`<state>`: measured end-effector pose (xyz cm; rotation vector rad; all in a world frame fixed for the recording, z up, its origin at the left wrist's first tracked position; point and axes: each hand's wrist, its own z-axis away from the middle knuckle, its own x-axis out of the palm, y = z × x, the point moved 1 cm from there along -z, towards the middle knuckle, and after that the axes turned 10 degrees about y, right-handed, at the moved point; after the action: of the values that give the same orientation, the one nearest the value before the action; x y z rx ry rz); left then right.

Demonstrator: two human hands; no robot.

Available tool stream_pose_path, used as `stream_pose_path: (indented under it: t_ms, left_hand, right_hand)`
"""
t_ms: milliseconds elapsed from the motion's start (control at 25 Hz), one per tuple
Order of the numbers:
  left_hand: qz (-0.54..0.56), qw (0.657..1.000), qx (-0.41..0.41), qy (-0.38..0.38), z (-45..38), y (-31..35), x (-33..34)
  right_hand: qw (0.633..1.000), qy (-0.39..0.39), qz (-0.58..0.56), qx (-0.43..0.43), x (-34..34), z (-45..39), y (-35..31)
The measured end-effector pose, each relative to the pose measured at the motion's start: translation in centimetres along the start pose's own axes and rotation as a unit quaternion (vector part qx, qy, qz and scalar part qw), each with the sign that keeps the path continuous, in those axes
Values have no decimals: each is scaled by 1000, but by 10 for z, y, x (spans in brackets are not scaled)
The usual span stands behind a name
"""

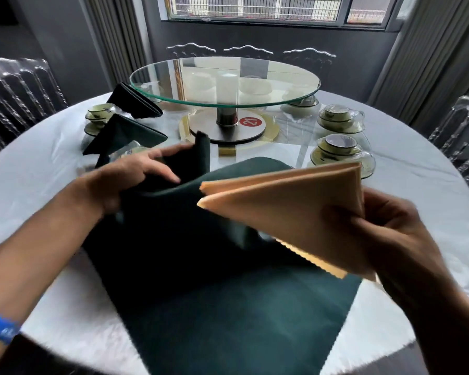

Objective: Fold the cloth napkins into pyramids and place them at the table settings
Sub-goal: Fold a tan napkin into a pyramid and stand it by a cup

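Observation:
My right hand (390, 226) grips a peach napkin (295, 212) folded into a triangle, held in the air over the near part of the table with its point to the left. My left hand (136, 177) holds the raised far-left part of a dark green napkin (228, 307) that lies spread on the table in front of me. Two dark green folded pyramid napkins stand at the left settings, one (125, 133) close by and the other (136, 101) farther back.
A round table with a white cloth (404, 171) carries a glass turntable (225, 79) on a metal post in the middle. Wrapped sets of cups and bowls (339, 150) stand at the right and at the left (98, 117). Clear chairs ring the table.

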<state>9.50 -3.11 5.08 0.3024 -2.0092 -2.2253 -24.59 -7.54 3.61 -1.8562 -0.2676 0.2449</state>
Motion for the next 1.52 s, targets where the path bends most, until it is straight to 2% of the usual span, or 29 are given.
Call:
stream_pose_path:
  t_ms: [160,200,280,360,560,600,680,760,840,1000,1120,1200,1280,1360,1440,1520]
  left_hand:
    - [-48,988,-65,-132,59,-50,10]
    - [-63,987,-74,-132,68,-65,15]
    - [-94,988,-88,-87,79,-91,18]
    - [-155,983,-67,-76,85,-108,13]
    - [-338,937,1,-90,97,-118,5]
    - [-376,923,13,-80,99,-116,7]
    - [-416,908,40,23,101,-110,5]
    - [-353,917,74,172,98,-103,-2]
    - [-310,911,122,244,91,-95,-3]
    - [-362,887,131,255,64,-83,14]
    - [-372,874,138,280,40,-82,19]
    - [-370,859,157,318,31,-86,19]
    - [-354,848,175,354,23,-89,18]
    - [-342,846,171,372,13,-94,20]
    - [-338,851,156,371,1,-100,22]
    - [-343,860,153,345,-11,-104,27]
  right_hand:
    - [999,6,-23,-30,0,6,-30]
    - [999,2,-25,-35,2,5,-34]
    - [999,-18,-17,-36,10,1,-38]
    - [998,-39,18,-42,24,-7,-38]
    - [978,-84,151,-116,79,-46,-31]
    - [974,-101,159,-126,93,-55,-30]
    - [965,-132,184,-136,121,-71,-24]
    - [956,-147,212,-137,146,-89,-11]
    - [951,-166,232,-115,169,-107,7]
    - [939,-214,251,-98,203,-133,34]
    - [941,-230,223,-109,219,-144,40]
    - [952,-192,206,-121,222,-147,46]
    - [959,-106,197,-177,219,-142,51]
    - [949,-30,220,-223,213,-125,57]
    - [941,-5,273,-202,207,-102,62]
    - [918,-10,370,-144,205,-81,70]
